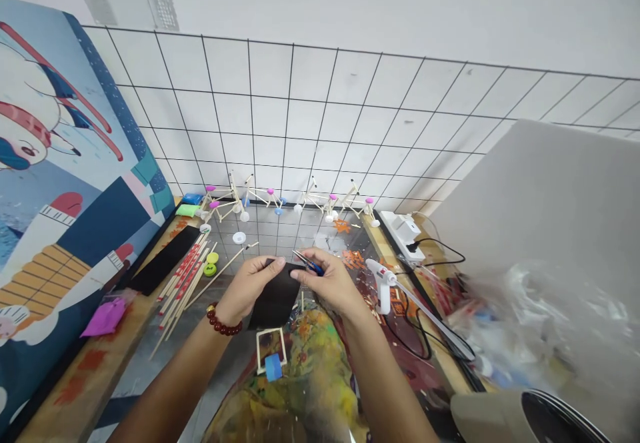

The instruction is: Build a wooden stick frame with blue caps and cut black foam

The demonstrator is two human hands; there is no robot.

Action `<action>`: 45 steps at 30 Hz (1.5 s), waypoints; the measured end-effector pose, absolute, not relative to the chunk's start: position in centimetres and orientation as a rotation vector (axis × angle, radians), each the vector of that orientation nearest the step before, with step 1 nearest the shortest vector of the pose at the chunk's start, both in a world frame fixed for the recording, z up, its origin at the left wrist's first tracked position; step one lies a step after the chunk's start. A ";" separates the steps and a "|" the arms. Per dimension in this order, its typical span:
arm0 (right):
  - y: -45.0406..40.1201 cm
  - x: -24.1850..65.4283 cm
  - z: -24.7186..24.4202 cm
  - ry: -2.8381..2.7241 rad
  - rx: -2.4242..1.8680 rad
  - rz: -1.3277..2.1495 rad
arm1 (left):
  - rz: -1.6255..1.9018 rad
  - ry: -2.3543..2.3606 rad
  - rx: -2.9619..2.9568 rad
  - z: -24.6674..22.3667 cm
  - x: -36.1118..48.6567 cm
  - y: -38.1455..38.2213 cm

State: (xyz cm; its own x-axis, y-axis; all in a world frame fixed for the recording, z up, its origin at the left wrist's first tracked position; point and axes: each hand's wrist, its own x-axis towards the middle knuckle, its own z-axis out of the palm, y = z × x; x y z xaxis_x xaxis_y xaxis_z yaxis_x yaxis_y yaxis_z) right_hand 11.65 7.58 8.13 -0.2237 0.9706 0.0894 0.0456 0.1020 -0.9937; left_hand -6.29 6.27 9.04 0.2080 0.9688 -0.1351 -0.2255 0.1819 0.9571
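Note:
My left hand [253, 284], with a beaded bracelet [223, 323] on the wrist, pinches the upper edge of a black sheet [275, 300]. My right hand [327, 280] is closed around a small blue-handled tool [314, 266] with a thin silver metal end; its exact kind is hard to make out. The tool's metal end lies near the sheet's top edge, and my right thumb meets the sheet's upper right corner. Just below the sheet, a small square frame of pale sticks [271, 350] lies on the table with a blue piece [273, 367] on its lower edge.
Wooden sticks [185, 283] and a black strip [165, 260] lie at left, near a purple packet [105, 316]. Stick models with coloured discs [235, 206] line the back. A white glue gun [384, 283] with a cable and a power strip [400, 233] occupy the right.

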 end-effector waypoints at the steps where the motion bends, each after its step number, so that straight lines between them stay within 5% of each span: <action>1: 7.6 11.5 7.9 -1.456 -1.047 1.276 | 1.035 0.942 0.996 9.0 -6.2 6.2; 12: 7.8 11.7 8.3 -1.141 -0.985 1.653 | 1.063 0.900 0.942 8.7 -6.2 6.2; 21: 6.9 12.0 9.7 -1.235 -0.989 1.416 | 1.107 0.945 0.976 9.2 -6.3 6.3; 36: 7.5 10.1 7.8 -1.084 -0.945 1.515 | 1.031 0.843 1.046 9.0 -7.3 6.6; 45: 7.4 12.5 8.1 -1.528 -1.002 1.061 | 1.133 1.095 0.952 8.7 -7.4 7.1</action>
